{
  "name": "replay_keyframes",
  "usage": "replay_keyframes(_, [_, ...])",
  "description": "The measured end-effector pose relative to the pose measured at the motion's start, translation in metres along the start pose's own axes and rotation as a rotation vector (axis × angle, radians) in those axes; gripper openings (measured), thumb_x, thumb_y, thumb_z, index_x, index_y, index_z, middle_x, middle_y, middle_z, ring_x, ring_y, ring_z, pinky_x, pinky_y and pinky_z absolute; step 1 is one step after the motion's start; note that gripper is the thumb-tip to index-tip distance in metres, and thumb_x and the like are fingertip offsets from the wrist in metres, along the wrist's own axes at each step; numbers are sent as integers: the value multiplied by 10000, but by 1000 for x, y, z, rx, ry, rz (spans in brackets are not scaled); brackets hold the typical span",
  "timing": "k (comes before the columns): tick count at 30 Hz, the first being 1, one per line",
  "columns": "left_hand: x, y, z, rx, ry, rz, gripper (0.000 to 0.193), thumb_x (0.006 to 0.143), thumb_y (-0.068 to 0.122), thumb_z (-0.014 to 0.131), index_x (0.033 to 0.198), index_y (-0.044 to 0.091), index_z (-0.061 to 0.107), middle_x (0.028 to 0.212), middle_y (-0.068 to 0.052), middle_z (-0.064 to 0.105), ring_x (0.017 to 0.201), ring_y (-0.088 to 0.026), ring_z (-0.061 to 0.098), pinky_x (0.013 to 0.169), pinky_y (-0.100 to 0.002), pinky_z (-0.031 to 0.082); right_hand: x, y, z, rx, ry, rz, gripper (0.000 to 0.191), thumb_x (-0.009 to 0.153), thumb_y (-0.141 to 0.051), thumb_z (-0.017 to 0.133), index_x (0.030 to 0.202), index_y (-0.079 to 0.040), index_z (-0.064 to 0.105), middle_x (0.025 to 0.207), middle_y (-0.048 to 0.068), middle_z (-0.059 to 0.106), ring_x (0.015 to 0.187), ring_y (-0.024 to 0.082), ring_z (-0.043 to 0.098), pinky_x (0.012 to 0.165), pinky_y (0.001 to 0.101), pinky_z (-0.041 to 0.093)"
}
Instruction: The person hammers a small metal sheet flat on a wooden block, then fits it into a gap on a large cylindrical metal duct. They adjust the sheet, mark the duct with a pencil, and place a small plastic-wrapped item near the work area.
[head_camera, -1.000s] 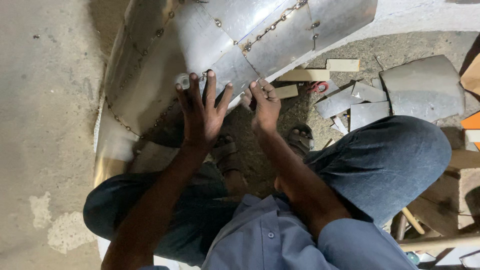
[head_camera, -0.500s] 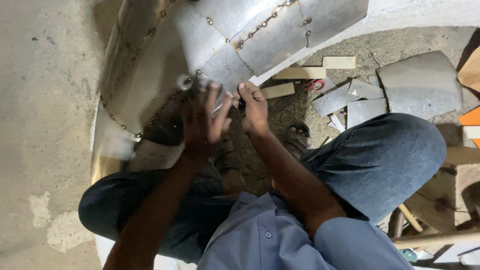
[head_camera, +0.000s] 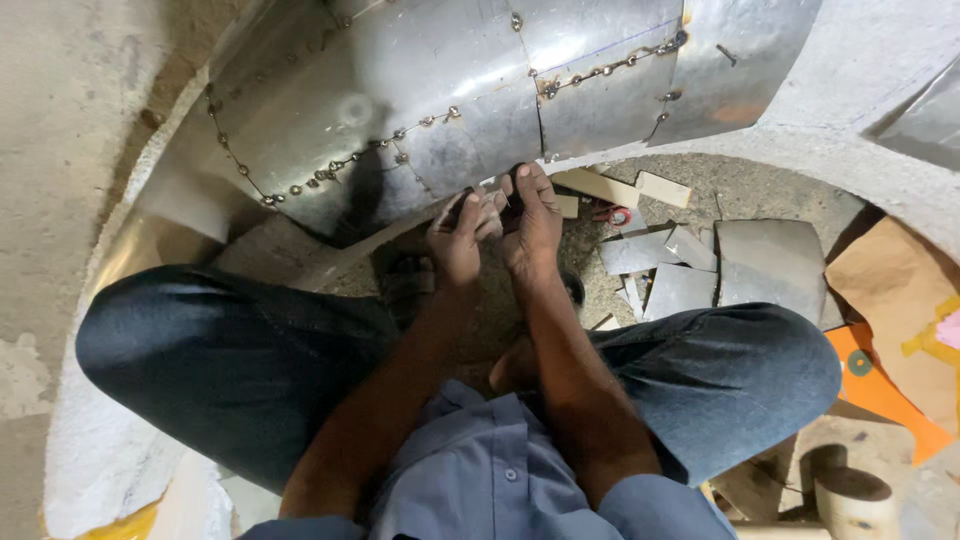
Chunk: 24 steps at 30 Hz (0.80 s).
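A large curved sheet-metal shell (head_camera: 450, 90) with rows of rivets stands in front of me on the floor. Both hands meet at its lower edge. My left hand (head_camera: 455, 240) is curled around a small pale object (head_camera: 488, 208) that it presses against the metal. My right hand (head_camera: 530, 225) lies right beside it, fingers together and pointing up, fingertips touching the sheet's edge. Whether the right hand grips anything is hidden. My knees in dark trousers (head_camera: 240, 360) spread to both sides.
Cut sheet-metal offcuts (head_camera: 740, 265) and wooden strips (head_camera: 600, 185) lie on the floor to the right, with a red-handled tool (head_camera: 612, 214) among them. Brown and orange card (head_camera: 885, 390) lies at the far right. A white curved rim (head_camera: 870, 150) arcs behind.
My left hand, spread flat on the sheet a second ago, has closed and moved in next to my right hand at the sheet's lower edge.
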<state>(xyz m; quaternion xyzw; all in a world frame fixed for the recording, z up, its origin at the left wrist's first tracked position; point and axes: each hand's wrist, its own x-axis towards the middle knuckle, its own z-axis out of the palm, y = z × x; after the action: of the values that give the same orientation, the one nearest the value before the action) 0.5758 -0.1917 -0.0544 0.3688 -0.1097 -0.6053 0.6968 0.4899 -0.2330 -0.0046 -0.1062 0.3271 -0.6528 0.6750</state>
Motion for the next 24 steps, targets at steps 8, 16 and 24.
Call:
replay_keyframes(8, [4,17,1,-215,-158,-186,437,1044,247,627,1363,-49,588,1418,-197,632,1336,-319,610,1158,-447,481,4,0,-4,58,132,77,119,970,-151,751,1057,-101,685,877,9,674,793,131,643,654,262,527])
replay_keyframes(16, [-10,22,18,-164,-16,-159,409,1014,262,629,1340,19,584,1380,-183,644,1291,-298,631,1114,-428,491,-3,-1,1,-107,217,-30,152,944,-159,763,1062,-103,686,898,9,696,801,130,671,661,271,544])
replay_keyframes(24, [-3,0,19,-34,43,64,322,988,115,735,1226,-83,646,1186,-165,731,1050,-270,701,967,-431,590,-9,-10,7,-225,149,-27,164,970,-154,746,1085,-42,710,879,63,700,763,148,652,635,266,529])
